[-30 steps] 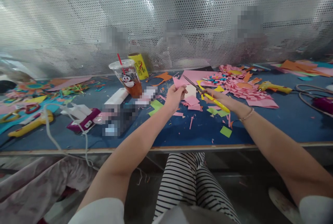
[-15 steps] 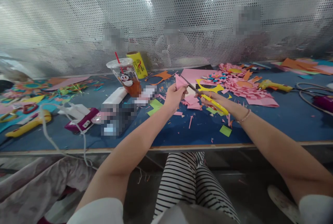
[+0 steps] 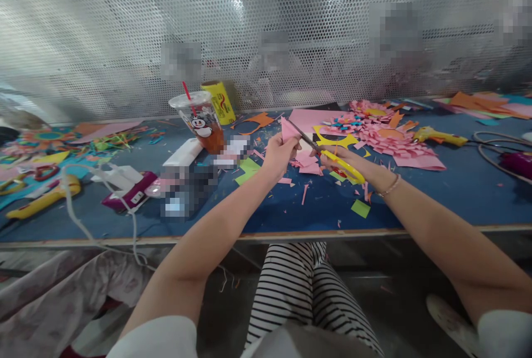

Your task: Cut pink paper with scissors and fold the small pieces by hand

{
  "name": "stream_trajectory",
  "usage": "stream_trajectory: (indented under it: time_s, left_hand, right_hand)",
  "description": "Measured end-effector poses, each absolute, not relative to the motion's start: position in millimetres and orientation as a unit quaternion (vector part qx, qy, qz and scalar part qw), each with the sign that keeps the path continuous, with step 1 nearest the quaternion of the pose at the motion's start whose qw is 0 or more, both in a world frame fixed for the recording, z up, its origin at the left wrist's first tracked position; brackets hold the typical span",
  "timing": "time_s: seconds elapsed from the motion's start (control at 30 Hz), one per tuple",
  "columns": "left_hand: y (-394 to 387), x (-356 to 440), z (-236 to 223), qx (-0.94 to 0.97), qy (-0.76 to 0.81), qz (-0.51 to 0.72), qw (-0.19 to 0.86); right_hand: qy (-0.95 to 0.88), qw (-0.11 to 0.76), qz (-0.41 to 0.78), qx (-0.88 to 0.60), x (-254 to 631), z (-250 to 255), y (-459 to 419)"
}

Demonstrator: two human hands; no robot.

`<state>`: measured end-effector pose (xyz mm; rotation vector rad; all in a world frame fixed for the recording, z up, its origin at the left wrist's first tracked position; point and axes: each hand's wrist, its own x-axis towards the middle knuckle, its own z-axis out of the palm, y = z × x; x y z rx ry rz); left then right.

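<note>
Between the fingers of my left hand (image 3: 281, 153) is a small piece of pink paper (image 3: 288, 129), its pointed corner standing up. My right hand (image 3: 347, 159) is closed on yellow-handled scissors (image 3: 341, 165). Their dark blades reach left to the edge of the pink paper; whether they are cutting into it I cannot tell. Under and around my hands lie loose pink pieces (image 3: 310, 165) and a yellow sheet with cut-out holes (image 3: 338, 137). Behind them is a larger pink sheet (image 3: 311, 118). To the right sits a fringed pink paper flower (image 3: 393, 142).
A plastic cup of drink (image 3: 203, 125) and a yellow tube (image 3: 220, 103) stand back left. A purple power strip (image 3: 131, 192), white cable and yellow glue gun (image 3: 50, 200) lie left. Another glue gun (image 3: 440, 137) lies right. A perforated metal screen (image 3: 249, 25) rises behind. A person's legs show lower left.
The pink paper in my left hand has come upright into view. The scissors have swung slightly down and left, their blades now against the paper. Little differs over the last half second.
</note>
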<state>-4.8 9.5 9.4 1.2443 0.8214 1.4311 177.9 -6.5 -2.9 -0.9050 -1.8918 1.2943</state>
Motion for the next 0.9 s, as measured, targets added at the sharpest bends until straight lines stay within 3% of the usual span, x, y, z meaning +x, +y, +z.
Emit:
stream_trajectory:
  time_s: [0.47,0.9]
  left_hand:
    - [11,-7,11,0.510,0.341,0.588,0.527]
    - [10,-8,11,0.501,0.332,0.583,0.546]
  right_hand:
    - [-0.667,0.360,0.576,-0.306,168,-3,-8]
    - [-0.728,0.344,0.427,-0.412,164,-2,-9]
